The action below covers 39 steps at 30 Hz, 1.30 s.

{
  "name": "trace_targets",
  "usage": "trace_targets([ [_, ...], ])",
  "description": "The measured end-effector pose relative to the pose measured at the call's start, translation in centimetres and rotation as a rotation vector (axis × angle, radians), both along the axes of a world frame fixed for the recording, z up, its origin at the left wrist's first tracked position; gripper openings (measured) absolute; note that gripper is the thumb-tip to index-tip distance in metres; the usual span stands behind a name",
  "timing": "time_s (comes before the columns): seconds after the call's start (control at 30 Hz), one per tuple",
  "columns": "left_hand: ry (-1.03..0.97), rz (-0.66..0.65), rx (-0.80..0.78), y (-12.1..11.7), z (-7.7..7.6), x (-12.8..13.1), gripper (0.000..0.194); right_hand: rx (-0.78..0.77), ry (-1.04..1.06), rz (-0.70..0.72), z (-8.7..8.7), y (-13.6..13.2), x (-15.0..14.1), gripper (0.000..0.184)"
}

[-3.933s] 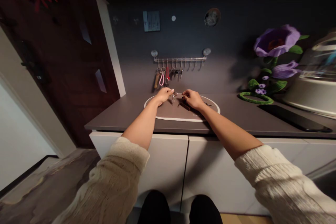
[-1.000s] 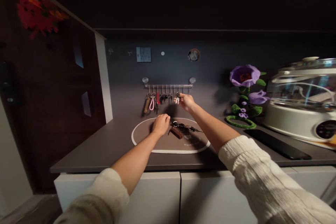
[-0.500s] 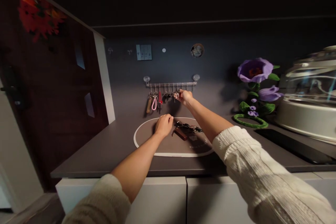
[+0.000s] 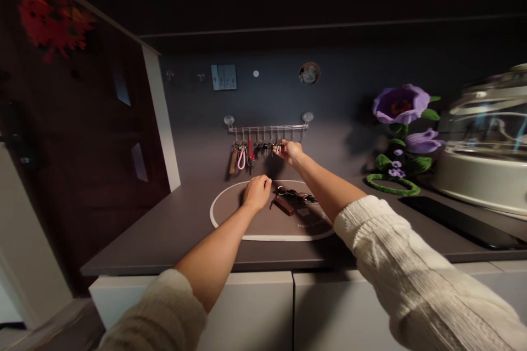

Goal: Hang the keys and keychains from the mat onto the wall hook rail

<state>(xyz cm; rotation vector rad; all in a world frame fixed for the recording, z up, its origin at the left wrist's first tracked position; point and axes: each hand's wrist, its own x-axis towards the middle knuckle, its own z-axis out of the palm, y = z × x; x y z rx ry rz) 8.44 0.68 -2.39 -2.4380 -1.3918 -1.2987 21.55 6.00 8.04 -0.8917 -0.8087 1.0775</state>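
My right hand (image 4: 291, 152) is raised to the clear hook rail (image 4: 267, 129) on the wall. Its fingertips pinch a bunch of keys (image 4: 279, 148) just under one of the hooks; whether the ring sits on the hook I cannot tell. Left of it hang several keys, among them a tan fob (image 4: 233, 162), a pink loop (image 4: 241, 159) and a red strap (image 4: 250, 149). Low over the oval mat (image 4: 230, 214) my left hand (image 4: 258, 191) is curled closed, its inside hidden. More keys (image 4: 294, 195) lie on the mat beside a brown key case (image 4: 284, 205).
Purple artificial flowers (image 4: 401, 107) with a green ring base stand on the right. Behind a black flat object (image 4: 461, 223) is a cream appliance with a clear dome (image 4: 486, 170). A white panel edge (image 4: 160, 120) bounds the counter's left side.
The view has tipped slightly, so the scene sits a little higher. Both hands keep nearly the same places, the right one still at the keys by the rail.
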Motion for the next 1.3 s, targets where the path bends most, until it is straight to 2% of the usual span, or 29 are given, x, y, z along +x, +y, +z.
trace_targets([
  [0.4, 0.015, -0.004, -0.007, 0.0, 0.1, 0.0, 0.026, 0.035, -0.12, -0.078, -1.1, 1.2, -0.3, 0.018],
  [0.63, 0.009, -0.015, -0.009, -0.1, 0.2, 0.0, 0.025, 0.044, -0.189, -0.064, -1.4, 1.1, 0.0, 0.014],
  [1.03, -0.02, -0.083, -0.028, -0.1, 0.2, 0.0, 0.025, 0.002, -0.286, -0.128, -1.1, -2.4, 0.6, 0.01],
  [1.17, -0.027, -0.11, -0.032, -0.3, 0.3, -0.1, 0.023, 0.023, -0.273, -0.063, -1.1, -4.2, 0.7, 0.009],
  [1.3, -0.023, -0.132, -0.042, -0.4, 0.4, -0.1, 0.02, 0.06, -0.282, 0.013, -1.8, -6.1, 0.7, 0.009],
])
